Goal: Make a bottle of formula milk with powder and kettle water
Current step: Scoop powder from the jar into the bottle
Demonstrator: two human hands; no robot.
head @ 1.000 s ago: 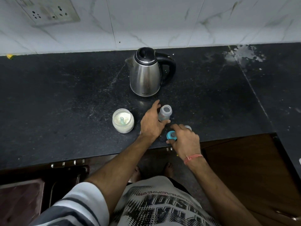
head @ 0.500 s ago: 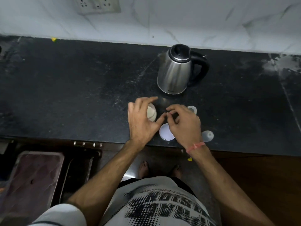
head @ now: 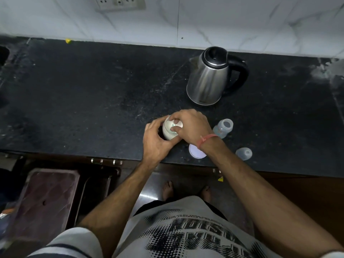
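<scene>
Black counter [head: 93, 101], upright powder jar [head: 168, 130] gripped by left hand [head: 156, 141], right hand [head: 193, 127] fingers reaching into its open top

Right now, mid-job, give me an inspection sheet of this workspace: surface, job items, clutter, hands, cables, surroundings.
Surface: black counter, dusty, whitish stain at far right.
Job's things: powder jar open; its white lid lying flat; baby bottle uncapped, upright; clear cap near the edge; kettle lid shut.
Clutter: yellow scrap by the wall.
Hands: left hand grips the jar; right hand fingers at its mouth.
Cables: nothing seen.
Surroundings: wall socket, open drawer below.
</scene>
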